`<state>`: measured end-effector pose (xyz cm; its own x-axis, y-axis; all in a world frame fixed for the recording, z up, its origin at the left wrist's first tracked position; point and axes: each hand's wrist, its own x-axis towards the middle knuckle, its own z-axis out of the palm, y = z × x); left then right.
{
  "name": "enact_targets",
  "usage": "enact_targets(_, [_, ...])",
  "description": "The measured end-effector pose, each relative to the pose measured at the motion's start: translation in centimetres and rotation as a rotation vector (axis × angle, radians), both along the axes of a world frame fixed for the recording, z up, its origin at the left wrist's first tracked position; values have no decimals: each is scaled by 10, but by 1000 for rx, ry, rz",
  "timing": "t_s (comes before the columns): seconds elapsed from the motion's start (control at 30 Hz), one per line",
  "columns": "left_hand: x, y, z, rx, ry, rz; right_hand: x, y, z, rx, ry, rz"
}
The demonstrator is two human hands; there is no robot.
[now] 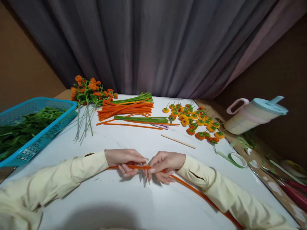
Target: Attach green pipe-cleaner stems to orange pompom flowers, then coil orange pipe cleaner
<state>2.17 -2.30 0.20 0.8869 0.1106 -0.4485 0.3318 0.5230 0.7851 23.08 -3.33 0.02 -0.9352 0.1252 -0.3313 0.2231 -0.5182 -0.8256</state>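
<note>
An orange fuzzy stem (pixel 192 188) runs between both hands over the white table and trails off to the lower right under the right sleeve. My left hand (pixel 127 161) pinches it from the left, fingers closed. My right hand (pixel 165 164) grips it close by, thumb and fingers pressed together. Between the fingertips the stem looks twisted or crossed, with something thin and greyish below that is too small to make out. Beyond the hands lie a pile of orange stems (pixel 124 110), some green stems (pixel 144 119) and a wooden stick (pixel 178 141).
At left stands a blue basket (pixel 45 134) of green leaves. Orange flowers on stalks (pixel 92 86) lie behind it. Small yellow and orange flower heads (pixel 194 118), green tape (pixel 237 160), a lidded cup (pixel 254 115) and red-handled tools (pixel 294 193) are on the right.
</note>
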Motion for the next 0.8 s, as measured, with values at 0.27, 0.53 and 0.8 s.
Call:
enact_targets(0.27, [14, -14, 6, -50, 97, 45, -1, -2, -4, 7, -7, 68])
enact_targets(0.53, [7, -6, 23, 94, 138, 110, 0, 1, -8, -27, 22, 9])
enact_targets(0.8, [-14, 3, 71, 613, 163, 101, 3, -12, 46, 732, -185, -41])
